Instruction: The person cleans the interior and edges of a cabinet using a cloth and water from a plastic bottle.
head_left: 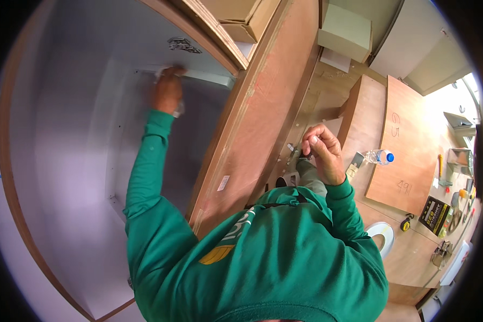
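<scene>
My left hand (pixel 168 92) reaches into a grey-lined wooden cabinet (pixel 64 161) at the left. Its fingers are closed around a white cloth (pixel 178 109), which shows below the palm and by the fingertips; the hand is slightly blurred. It is beside a white strip (pixel 206 78) along the inner panel. A small black-and-white patterned piece (pixel 183 45) lies on the grey surface just beyond that hand. My right hand (pixel 326 154) is raised in front of my body, outside the cabinet, with thumb and fingers pinched together. Whatever may be between those fingertips is too small to make out.
A reddish wooden panel (pixel 252 139) edges the cabinet. At the right, a workbench carries a wooden board (pixel 402 145), a water bottle (pixel 381 156), a tape measure (pixel 407 222), a black box (pixel 433 214) and an edging roll (pixel 382 236). A cardboard box (pixel 247 21) sits at the top.
</scene>
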A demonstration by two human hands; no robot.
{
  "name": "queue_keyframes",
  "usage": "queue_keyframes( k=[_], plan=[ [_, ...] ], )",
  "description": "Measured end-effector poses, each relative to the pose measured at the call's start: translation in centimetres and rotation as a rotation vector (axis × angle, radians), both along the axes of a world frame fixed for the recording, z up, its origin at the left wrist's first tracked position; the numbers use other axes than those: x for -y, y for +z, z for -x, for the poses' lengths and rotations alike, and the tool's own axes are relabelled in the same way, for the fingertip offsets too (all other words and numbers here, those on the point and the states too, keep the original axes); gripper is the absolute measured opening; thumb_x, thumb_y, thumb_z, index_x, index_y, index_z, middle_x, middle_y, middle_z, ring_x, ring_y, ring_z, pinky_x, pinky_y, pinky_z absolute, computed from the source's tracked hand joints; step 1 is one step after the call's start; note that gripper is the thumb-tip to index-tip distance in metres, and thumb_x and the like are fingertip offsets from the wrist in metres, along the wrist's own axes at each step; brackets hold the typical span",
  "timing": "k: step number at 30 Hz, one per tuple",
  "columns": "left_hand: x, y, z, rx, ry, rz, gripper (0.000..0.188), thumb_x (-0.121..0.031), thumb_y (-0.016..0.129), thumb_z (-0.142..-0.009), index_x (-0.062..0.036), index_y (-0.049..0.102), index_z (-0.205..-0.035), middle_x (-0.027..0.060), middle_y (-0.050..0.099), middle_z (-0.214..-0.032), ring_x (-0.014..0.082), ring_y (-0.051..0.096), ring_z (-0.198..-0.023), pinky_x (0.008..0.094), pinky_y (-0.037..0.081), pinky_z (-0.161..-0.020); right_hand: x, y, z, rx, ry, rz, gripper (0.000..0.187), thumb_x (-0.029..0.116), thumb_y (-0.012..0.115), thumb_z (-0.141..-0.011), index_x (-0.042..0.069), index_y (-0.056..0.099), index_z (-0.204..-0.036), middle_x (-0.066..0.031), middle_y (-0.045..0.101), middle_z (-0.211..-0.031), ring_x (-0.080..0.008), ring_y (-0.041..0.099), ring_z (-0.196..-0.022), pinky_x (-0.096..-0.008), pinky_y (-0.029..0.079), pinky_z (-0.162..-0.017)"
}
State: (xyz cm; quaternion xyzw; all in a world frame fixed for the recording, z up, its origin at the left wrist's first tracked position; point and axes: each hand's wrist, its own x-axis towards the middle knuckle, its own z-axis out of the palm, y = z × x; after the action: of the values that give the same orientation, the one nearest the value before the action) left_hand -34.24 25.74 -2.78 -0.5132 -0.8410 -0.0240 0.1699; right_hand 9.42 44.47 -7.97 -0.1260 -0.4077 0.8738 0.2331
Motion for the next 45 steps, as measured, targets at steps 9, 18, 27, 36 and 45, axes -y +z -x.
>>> queue_keyframes(
  k=[9, 18, 27, 36, 45],
  plan=[
    [-1.3, 2.0, -0.1, 0.208, 0.232, -0.304, 0.017, -0.008, 0.056, -0.095, -0.0036, 0.068, -0.105, 0.0192, 0.069, -0.108, 0.0341, 0.068, -0.096, 0.0422, 0.053, -0.086, -0.6, 0.1, -0.9, 0.035, -0.048, -0.074, 0.01, 0.014, 0.058, -0.1, 0.004, 0.061, -0.098, -0.0007, 0.06, -0.084, -0.0078, 0.054, -0.078, -0.0246, 0.044, -0.075],
    [-2.3, 1.2, -2.2, 0.268, 0.159, -0.397, 0.013, -0.009, 0.065, -0.088, -0.0038, 0.069, -0.099, 0.0167, 0.071, -0.099, 0.0358, 0.067, -0.092, 0.0408, 0.053, -0.083, -1.9, -2.1, -2.2, 0.057, -0.17, 0.036, 0.01, 0.015, 0.059, -0.101, 0.006, 0.059, -0.1, 0.0001, 0.058, -0.084, -0.0083, 0.053, -0.078, -0.0246, 0.043, -0.074],
    [-4.1, 1.2, -10.4, 0.13, -0.199, -0.332, 0.021, 0.002, 0.054, -0.087, -0.0031, 0.07, -0.1, 0.0157, 0.069, -0.103, 0.0362, 0.064, -0.098, 0.0436, 0.052, -0.085, -2.1, -0.8, 0.5, 0.05, -0.107, -0.067, 0.01, 0.015, 0.059, -0.1, 0.005, 0.06, -0.098, -0.0002, 0.058, -0.083, -0.0076, 0.053, -0.077, -0.0241, 0.042, -0.073],
    [-2.9, 0.7, -6.4, 0.206, -0.147, -0.37, 0.014, -0.003, 0.059, -0.09, -0.005, 0.07, -0.098, 0.0157, 0.07, -0.101, 0.0356, 0.066, -0.095, 0.0407, 0.054, -0.082, -1.8, -2.1, -0.2, 0.104, -0.102, -0.102, 0.012, 0.017, 0.06, -0.1, 0.005, 0.061, -0.098, 0.0003, 0.059, -0.083, -0.0075, 0.052, -0.076, -0.024, 0.042, -0.072],
    [-5.7, 1.3, -13.6, 0.239, -0.189, -0.412, 0.014, 0.001, 0.065, -0.086, -0.0088, 0.065, -0.096, 0.0124, 0.07, -0.094, 0.035, 0.068, -0.087, 0.041, 0.054, -0.074, -1.7, -2.4, 0.1, 0.123, -0.124, -0.091, 0.012, 0.017, 0.06, -0.1, 0.005, 0.061, -0.097, 0.0009, 0.059, -0.083, -0.0067, 0.052, -0.076, -0.0234, 0.042, -0.072]
  ],
)
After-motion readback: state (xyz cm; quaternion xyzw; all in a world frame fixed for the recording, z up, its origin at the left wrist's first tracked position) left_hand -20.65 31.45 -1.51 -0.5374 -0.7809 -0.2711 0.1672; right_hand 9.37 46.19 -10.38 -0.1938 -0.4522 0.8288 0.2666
